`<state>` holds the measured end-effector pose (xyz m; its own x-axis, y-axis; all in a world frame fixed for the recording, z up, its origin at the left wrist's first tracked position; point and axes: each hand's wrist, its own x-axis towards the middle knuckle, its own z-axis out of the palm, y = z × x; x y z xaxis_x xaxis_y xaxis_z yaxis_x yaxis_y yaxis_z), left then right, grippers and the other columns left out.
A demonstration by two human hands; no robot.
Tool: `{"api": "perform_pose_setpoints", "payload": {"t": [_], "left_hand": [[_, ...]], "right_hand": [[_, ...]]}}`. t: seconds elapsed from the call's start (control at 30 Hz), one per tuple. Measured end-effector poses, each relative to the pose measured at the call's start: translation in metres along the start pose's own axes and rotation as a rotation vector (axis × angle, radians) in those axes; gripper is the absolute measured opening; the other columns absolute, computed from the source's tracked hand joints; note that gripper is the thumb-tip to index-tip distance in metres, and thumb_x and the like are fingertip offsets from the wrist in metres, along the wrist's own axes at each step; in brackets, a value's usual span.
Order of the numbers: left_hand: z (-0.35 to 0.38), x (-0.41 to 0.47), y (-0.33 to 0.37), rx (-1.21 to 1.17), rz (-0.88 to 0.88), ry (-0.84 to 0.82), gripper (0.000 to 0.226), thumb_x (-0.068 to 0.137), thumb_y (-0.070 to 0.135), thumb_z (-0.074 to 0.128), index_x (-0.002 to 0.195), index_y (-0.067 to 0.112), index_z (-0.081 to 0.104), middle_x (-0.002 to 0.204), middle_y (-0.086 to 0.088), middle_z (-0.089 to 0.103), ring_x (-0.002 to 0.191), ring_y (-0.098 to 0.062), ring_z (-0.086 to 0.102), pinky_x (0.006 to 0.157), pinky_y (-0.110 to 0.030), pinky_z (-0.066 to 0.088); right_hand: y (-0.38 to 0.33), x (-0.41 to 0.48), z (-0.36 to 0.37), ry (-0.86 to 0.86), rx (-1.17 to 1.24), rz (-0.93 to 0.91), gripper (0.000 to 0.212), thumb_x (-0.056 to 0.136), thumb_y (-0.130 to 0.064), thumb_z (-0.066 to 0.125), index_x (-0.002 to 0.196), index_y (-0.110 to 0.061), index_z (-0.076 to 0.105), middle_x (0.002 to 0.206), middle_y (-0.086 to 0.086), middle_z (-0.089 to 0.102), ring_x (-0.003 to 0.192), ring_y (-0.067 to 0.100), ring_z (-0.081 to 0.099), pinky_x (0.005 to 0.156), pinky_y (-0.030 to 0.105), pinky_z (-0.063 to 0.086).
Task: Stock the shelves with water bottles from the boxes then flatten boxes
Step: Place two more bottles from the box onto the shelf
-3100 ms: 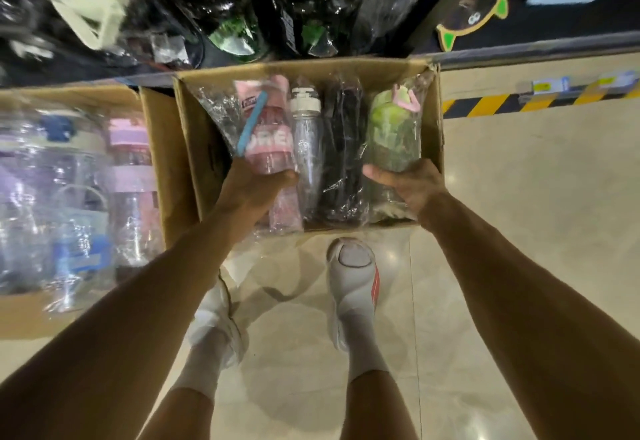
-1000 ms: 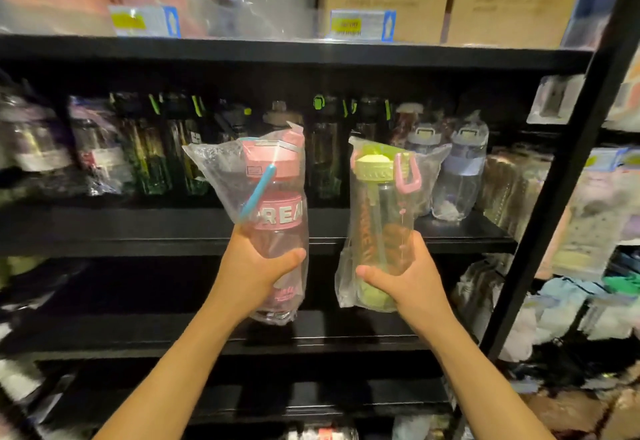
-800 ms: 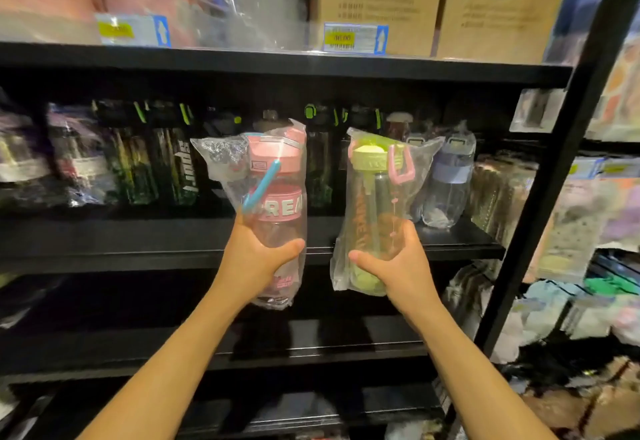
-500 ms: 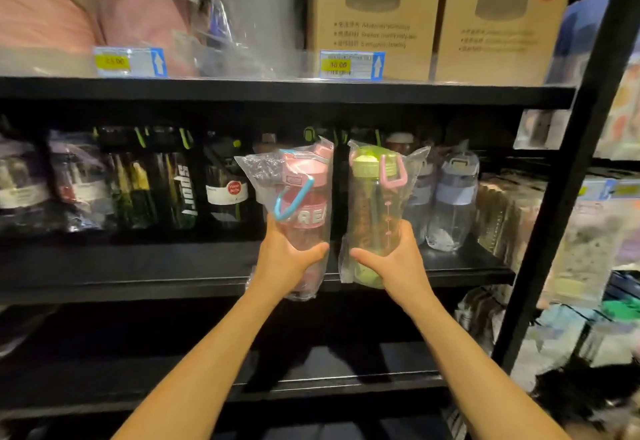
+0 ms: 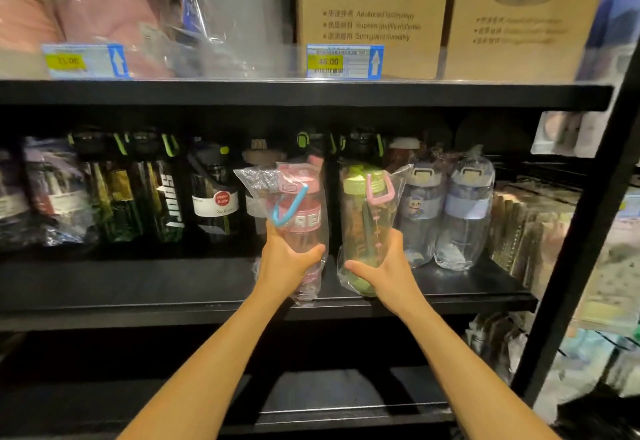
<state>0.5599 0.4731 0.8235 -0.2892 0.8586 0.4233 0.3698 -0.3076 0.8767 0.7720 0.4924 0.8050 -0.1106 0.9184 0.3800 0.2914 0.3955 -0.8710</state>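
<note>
My left hand (image 5: 284,261) grips a pink-lidded water bottle (image 5: 302,217) wrapped in clear plastic, with a blue strap on its lid. My right hand (image 5: 384,268) holds a green-lidded bottle (image 5: 363,217) with a pink handle, also bagged. Both bottles stand upright, side by side, with their bases at the front part of the black middle shelf (image 5: 173,287). Whether the bases rest on the shelf I cannot tell. The cardboard boxes on the floor are out of view.
Dark sport bottles (image 5: 166,193) line the shelf to the left; two clear bottles with lilac bands (image 5: 464,211) stand to the right. Brown product cartons (image 5: 374,13) and price tags (image 5: 344,61) sit on the upper shelf. A black upright post (image 5: 581,249) frames the right side.
Since 3 seconds ago both bottles came out of the floor box. Over the last second my hands carried them forward and onto the middle shelf's front area, closer together.
</note>
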Motion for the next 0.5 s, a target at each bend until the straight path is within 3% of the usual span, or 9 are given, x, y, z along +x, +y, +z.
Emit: {"api": "perform_pose_setpoints", "payload": {"t": [0.1, 0.27, 0.4, 0.5], "left_hand": [[0.008, 0.01, -0.003, 0.005, -0.018, -0.001, 0.103, 0.079, 0.024, 0.09, 0.158, 0.024, 0.023, 0.122, 0.019, 0.052, 0.107, -0.001, 0.058, 0.073, 0.001, 0.041], [0.017, 0.021, -0.005, 0.016, -0.022, -0.004, 0.097, 0.082, 0.02, 0.088, 0.156, 0.021, 0.026, 0.131, 0.012, 0.049, 0.115, -0.003, 0.053, 0.076, 0.008, 0.038], [0.025, 0.028, -0.009, 0.039, -0.05, 0.021, 0.088, 0.08, 0.026, 0.09, 0.147, 0.019, 0.034, 0.135, 0.005, 0.053, 0.123, -0.012, 0.055, 0.086, -0.007, 0.041], [0.028, 0.027, -0.009, 0.053, -0.076, 0.036, 0.082, 0.08, 0.03, 0.09, 0.142, 0.015, 0.038, 0.131, 0.003, 0.054, 0.121, -0.016, 0.057, 0.09, -0.018, 0.043]], "right_hand": [[0.005, 0.012, 0.001, -0.005, -0.017, 0.006, 0.088, 0.083, -0.03, 0.089, 0.145, -0.028, 0.027, 0.141, -0.005, 0.051, 0.126, 0.013, 0.056, 0.104, 0.03, 0.044], [0.01, 0.033, -0.002, 0.002, -0.041, 0.042, 0.072, 0.085, -0.027, 0.087, 0.132, -0.024, 0.033, 0.132, -0.002, 0.053, 0.121, 0.017, 0.056, 0.092, 0.027, 0.041], [0.014, 0.038, 0.002, 0.053, -0.066, 0.069, 0.067, 0.083, -0.034, 0.088, 0.123, -0.026, 0.034, 0.132, -0.001, 0.051, 0.123, 0.019, 0.054, 0.102, 0.039, 0.045], [0.015, 0.039, 0.003, 0.092, -0.077, 0.066, 0.07, 0.079, -0.038, 0.091, 0.123, -0.029, 0.038, 0.127, -0.002, 0.059, 0.114, 0.019, 0.061, 0.101, 0.043, 0.052]]}}
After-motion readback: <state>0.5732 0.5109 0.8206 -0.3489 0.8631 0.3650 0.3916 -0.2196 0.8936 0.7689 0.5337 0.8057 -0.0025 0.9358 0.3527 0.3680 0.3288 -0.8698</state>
